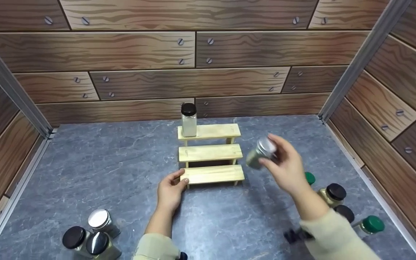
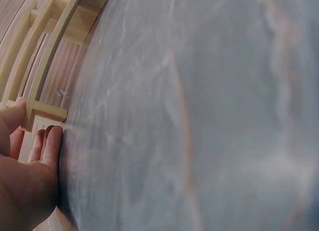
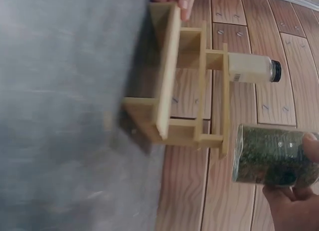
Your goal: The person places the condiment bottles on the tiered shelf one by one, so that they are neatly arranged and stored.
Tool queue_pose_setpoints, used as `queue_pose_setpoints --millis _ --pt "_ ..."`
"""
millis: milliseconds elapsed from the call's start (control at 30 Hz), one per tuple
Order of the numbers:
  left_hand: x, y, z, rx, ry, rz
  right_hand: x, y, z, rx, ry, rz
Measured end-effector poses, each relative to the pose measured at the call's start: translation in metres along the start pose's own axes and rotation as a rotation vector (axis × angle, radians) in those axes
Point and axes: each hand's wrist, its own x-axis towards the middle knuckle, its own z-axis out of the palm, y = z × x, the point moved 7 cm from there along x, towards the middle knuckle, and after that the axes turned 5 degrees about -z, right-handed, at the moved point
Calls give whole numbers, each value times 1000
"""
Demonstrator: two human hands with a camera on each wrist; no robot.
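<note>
A small three-step wooden rack [image 1: 211,174] stands in the middle of the grey surface. My left hand [image 1: 170,191] grips the left end of its lowest step, thumb on the board's edge; the left wrist view shows the fingers [image 2: 51,146] beside the leg. In my right hand [image 1: 287,169] is a spice jar [image 1: 256,155] with a silver lid, tilted and held in the air right of the rack. Dried green herbs fill this jar [image 3: 271,156] in the right wrist view. A black-capped jar [image 1: 189,121] of pale powder stands upright at the left of the top step.
At the front left stand a silver-lidded jar [image 1: 103,222] and two dark-capped jars, one of them a black-capped jar [image 1: 74,237]. Several jars stand at the right, including a green-capped jar [image 1: 373,224] and a black-capped jar [image 1: 334,193], partly behind my right arm. Wood-patterned walls [image 1: 139,50] enclose the surface.
</note>
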Motion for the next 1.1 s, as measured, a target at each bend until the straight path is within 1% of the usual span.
queue_pose_setpoints --millis 100,233,367,467,567,633,767,933,1100 --pt "2 0 1 8 0 -4 31 0 20 29 -57 15" --pt "4 1 1 10 -2 -1 65 1 48 74 -99 33" --pt "4 3 2 11 -4 22 92 4 71 87 -144 50" --pt "4 3 2 -7 -11 26 108 9 86 80 -182 91" --pt "3 3 3 -29 -26 15 117 16 96 70 -204 137" --pt "3 2 3 -36 -33 6 121 21 101 68 -207 152" --pt "4 2 5 -19 -36 12 126 28 108 58 -209 147" --pt "3 1 3 -17 -29 9 131 34 116 54 -240 139" --pt "5 1 -1 -10 -20 25 134 36 123 88 -273 148"
